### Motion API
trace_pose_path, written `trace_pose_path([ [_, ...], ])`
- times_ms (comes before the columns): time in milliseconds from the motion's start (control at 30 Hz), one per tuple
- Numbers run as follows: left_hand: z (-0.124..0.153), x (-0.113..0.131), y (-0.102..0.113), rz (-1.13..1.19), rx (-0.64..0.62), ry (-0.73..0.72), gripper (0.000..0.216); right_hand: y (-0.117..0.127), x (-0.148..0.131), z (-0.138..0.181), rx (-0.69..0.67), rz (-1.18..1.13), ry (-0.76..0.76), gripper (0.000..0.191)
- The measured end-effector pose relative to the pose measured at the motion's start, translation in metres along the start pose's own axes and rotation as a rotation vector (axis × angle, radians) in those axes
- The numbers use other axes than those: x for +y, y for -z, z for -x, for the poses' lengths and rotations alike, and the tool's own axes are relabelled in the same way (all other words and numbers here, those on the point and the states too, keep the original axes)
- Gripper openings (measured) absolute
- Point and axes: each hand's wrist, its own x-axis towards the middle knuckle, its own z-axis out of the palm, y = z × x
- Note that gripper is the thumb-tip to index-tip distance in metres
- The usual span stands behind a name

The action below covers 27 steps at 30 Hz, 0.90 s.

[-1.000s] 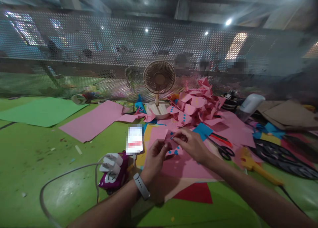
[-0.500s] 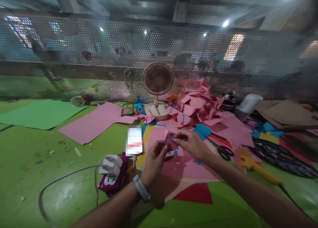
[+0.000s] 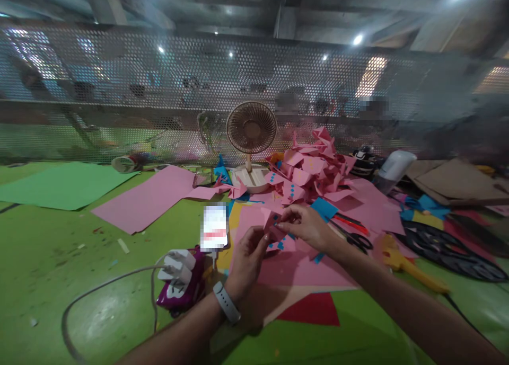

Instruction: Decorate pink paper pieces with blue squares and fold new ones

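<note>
i see left hand (image 3: 247, 259) and right hand (image 3: 305, 226) at frame centre, fingers of both pinching small folded pink paper piece (image 3: 272, 224) with blue dots, held above pink sheet (image 3: 296, 267); scissors (image 3: 353, 239) right of hands

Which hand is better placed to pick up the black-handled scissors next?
Right, probably. The right hand pinches the small pink folded paper with blue dots, and the black-handled scissors lie just right of its wrist. The left hand, also gripping that paper, would have to cross the right forearm.
</note>
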Motion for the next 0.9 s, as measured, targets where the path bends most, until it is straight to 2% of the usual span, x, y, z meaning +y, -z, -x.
trace_pose_path([
  [233, 0.0, 0.002, -0.002, 0.001, 0.013, 0.01, 0.021, 0.003, 0.0, 0.001, -0.057, -0.106, -0.012, 0.013],
  [633, 0.0, 0.0, 0.001, 0.013, -0.006, 0.01, 0.018, 0.008, -0.001, 0.002, 0.0, 0.003, 0.005, 0.014],
  [700, 0.0, 0.0, 0.001, 0.037, -0.002, 0.011, 0.02, 0.01, 0.001, 0.002, 0.029, 0.057, 0.033, 0.014],
  [833, -0.001, -0.002, 0.002, 0.104, 0.036, 0.009, 0.023, 0.015, 0.002, 0.004, 0.216, 0.26, 0.194, 0.016],
  [900, -0.002, -0.003, 0.003, 0.126, 0.056, 0.02, 0.022, 0.015, 0.001, 0.005, 0.225, 0.324, 0.254, 0.019],
])
